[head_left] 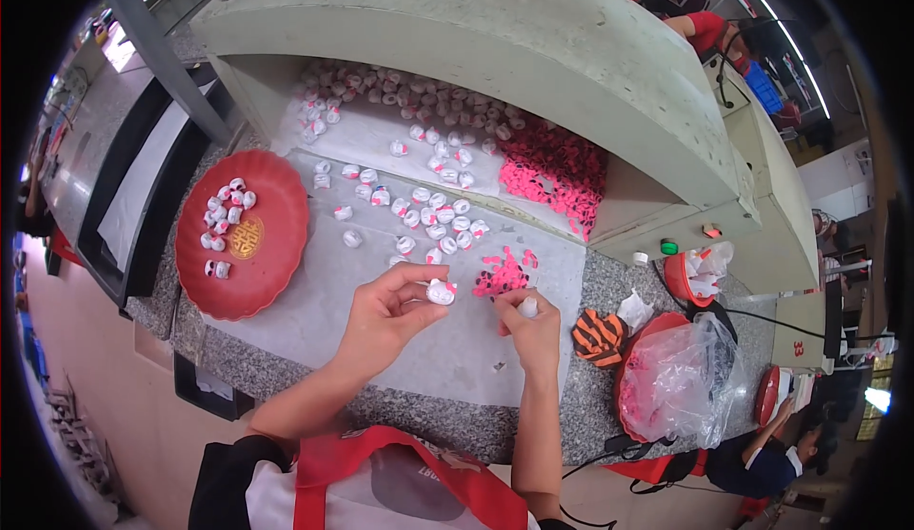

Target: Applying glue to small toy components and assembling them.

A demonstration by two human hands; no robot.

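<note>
Two hands work over the white sheet beside the red plate: left hand pinches a small white figure to the plate's right, right hand grips a small white piece just beyond, near the loose pink bits.

the left hand sits left of the right hand, both over the sheet spread on the counter; a small figure is between the left fingers. a heap of tiny bows lies just behind the right hand. loose figures lie farther back, a larger bow pile behind and right under the shelf. the round plate lies left, figures on it. right of the hands: a striped cloth, then a bagged tray
</note>
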